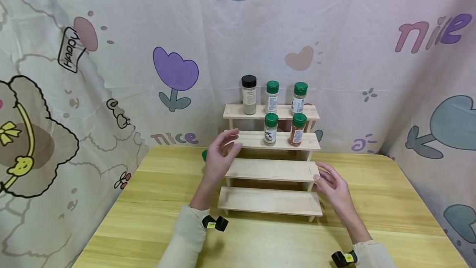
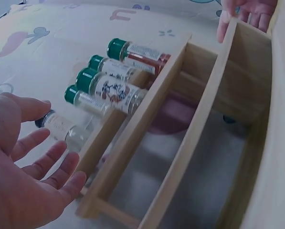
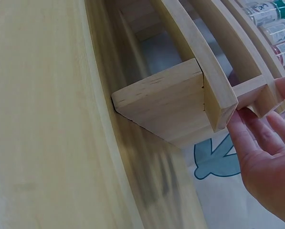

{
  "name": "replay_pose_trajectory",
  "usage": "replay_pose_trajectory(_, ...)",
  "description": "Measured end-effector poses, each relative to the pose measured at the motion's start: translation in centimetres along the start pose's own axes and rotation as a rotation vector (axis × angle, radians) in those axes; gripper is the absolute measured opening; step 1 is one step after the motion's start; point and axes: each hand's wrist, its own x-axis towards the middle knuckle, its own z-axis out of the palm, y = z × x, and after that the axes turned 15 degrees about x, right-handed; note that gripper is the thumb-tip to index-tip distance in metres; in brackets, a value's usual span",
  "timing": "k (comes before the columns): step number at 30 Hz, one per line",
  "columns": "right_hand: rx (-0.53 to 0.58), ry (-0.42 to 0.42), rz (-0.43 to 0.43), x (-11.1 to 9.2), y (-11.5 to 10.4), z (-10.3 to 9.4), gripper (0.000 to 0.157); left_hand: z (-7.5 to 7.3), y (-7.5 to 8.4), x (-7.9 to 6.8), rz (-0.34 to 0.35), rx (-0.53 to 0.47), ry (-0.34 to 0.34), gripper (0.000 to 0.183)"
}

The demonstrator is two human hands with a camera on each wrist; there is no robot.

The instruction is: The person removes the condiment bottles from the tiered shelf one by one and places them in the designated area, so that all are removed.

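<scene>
A tiered wooden display rack (image 1: 273, 202) stands on the table, stepping up toward the back. My right hand (image 1: 332, 187) pinches the right end of its second step from the bottom, thumb and fingers around the board's end (image 3: 266, 101). At the rack's left side my left hand (image 1: 219, 154) is held with fingers apart, holding nothing. On the top step stand a black-capped spice jar (image 1: 249, 96) and two green-capped spice jars, one being this jar (image 1: 272, 98). One step lower are a green-capped jar with a patterned label (image 1: 270, 131) and a red-filled jar (image 1: 297, 131).
Behind the left hand, a green cap (image 1: 204, 155) shows, the rest of it hidden. The wooden table (image 1: 148, 202) reaches back to a printed cloth (image 1: 230, 32) that hangs behind and at the sides. The two lower steps bear no jars.
</scene>
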Motion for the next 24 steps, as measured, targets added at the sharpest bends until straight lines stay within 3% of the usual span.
replay_pose_trajectory(14, -0.004, -0.007, -0.007, -0.2, 0.1, 0.0, 0.055, 3.3, 1.9, 3.1, -0.064, -0.006, -0.063, 0.040)
replay_pose_trajectory(24, 0.014, -0.005, -0.010, -0.1, 0.0, 0.1, 0.054, 5.0, 2.4, 5.0, -0.051, -0.003, -0.081, 0.042)
